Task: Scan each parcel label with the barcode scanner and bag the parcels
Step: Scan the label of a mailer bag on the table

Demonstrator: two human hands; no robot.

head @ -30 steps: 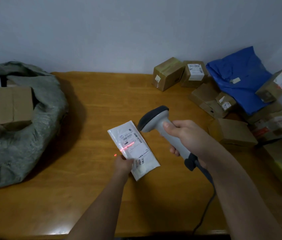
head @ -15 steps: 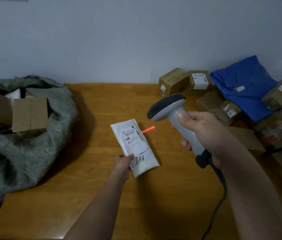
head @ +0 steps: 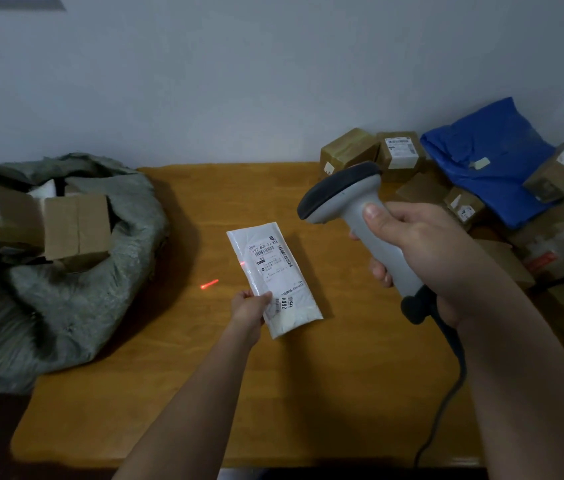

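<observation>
a: wooden surface (head: pixel 342 393) under a plain wall; where's the parcel?

b: the white parcel (head: pixel 273 278) sits at centre frame, label up. the left hand (head: pixel 249 306) pinches its lower-left edge, thumb on top. whether the far end rests on the wood i cannot tell.

a: and the other of the hands?

b: the right hand (head: pixel 415 244) is curled round the handle of the barcode scanner (head: pixel 346 199), at right of centre, head pointing left and down.

a: is the beam on the label?

b: mostly no. the red laser line (head: pixel 209 284) falls on the wood just left of the parcel, with only a faint red glint at its left edge.

a: so what matters next?

b: the parcel's long axis runs from upper left to lower right, and the barcodes lie up and right of the beam. i'd say the aim must swing right. the grey sack (head: pixel 76 299), with boxes in its mouth, lies at left, nearer the left hand.
</observation>
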